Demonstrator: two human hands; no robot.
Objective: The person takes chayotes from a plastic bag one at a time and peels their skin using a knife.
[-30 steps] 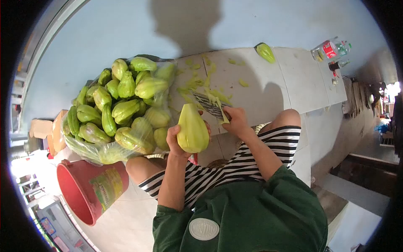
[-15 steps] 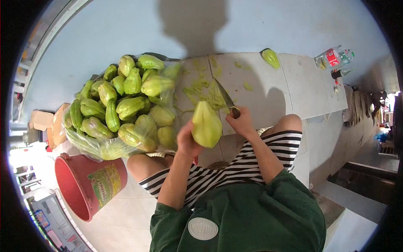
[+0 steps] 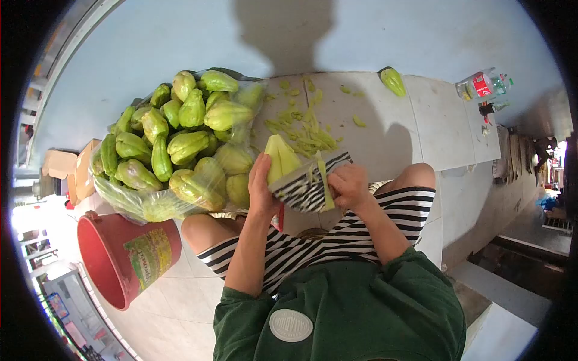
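A peeled pale-green chayote (image 3: 279, 157) rests in my left hand (image 3: 261, 188), whose fingers wrap its left side. My right hand (image 3: 350, 186) is closed round the handle of a knife (image 3: 301, 191). The broad, shiny blade mirrors the striped shorts and lies against or just over the chayote's lower right side; I cannot tell if it touches. Strips of green peel (image 3: 325, 180) cling to the blade. Beyond the hands, peel scraps (image 3: 304, 129) are scattered over the tiled ledge (image 3: 376, 138).
Left of my hands, a clear plastic bag (image 3: 180, 207) bulges with unpeeled chayotes (image 3: 186, 144). One chayote (image 3: 393, 82) lies apart near the wall. A red bucket (image 3: 108, 259) stands tilted in view at lower left. Plastic bottles (image 3: 483, 84) lie at the right.
The knife has swung from pointing away on the right to lying flat across the chayote's lower right side. The chayote has shifted slightly left and up, leaning towards the blade.
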